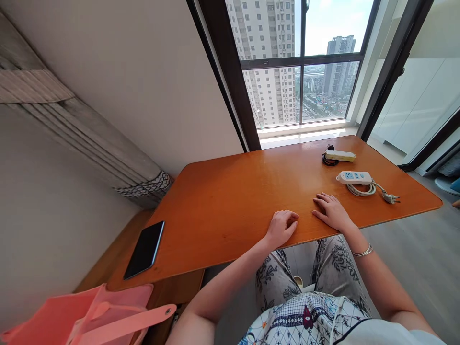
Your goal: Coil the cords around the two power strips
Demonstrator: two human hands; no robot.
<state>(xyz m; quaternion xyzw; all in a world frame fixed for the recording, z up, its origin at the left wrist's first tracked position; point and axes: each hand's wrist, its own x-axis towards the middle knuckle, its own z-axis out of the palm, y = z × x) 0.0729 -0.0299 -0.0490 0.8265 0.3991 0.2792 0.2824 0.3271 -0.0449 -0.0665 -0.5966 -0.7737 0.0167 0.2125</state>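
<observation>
My left hand (281,228) rests near the front edge of the wooden table (223,201), fingers loosely curved, a gap between thumb and fingers, nothing held. Just right of it, my right hand (332,212) lies palm down with its fingers stretched out, also holding nothing. Nearest to the right hand is a white power strip (355,178), its pale cord coiled in front and its plug (390,197) lying to the right. Behind that strip sits a second, yellowish power strip (339,155) with a coiled black cord (329,159).
A dark tablet (144,250) lies at the table's left end. Below it, a pink bag (82,316) with a strap leans at the lower left. A curtain (89,129) hangs by the left wall, and a window (302,91) stands beyond the table's far edge.
</observation>
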